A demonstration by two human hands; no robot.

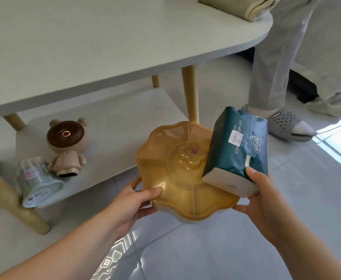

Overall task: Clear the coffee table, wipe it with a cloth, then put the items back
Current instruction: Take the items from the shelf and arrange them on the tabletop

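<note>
The amber, translucent plastic snack tray with a scalloped, flower-shaped lid (177,170) is held in the air, out past the front edge of the pale, smooth-topped coffee table (105,47), over glossy grey floor tiles (226,249). The left hand (133,201) is clamped on the tray's near left rim, thumb pressed onto the lid, fingers curled beneath. The right hand (264,197) grips the right rim while its thumb pins a dark teal, crinkled-film pack of soft tissues (238,150), which is propped at a tilt on the lid. The tabletop looks nearly bare: only a folded beige cloth (246,7) is seen at its far right corner. Whether the wiping is done cannot be told; either clearing is almost finished or returning is under way. On the lower shelf (115,118), a brown, matte bear-shaped desk fan (66,146) stands upright, and a clear ribbed plastic cup pack (36,182) lies on its side at the shelf's front left edge. A second person's grey slipper (286,124) is planted beyond the table's right end.
</note>
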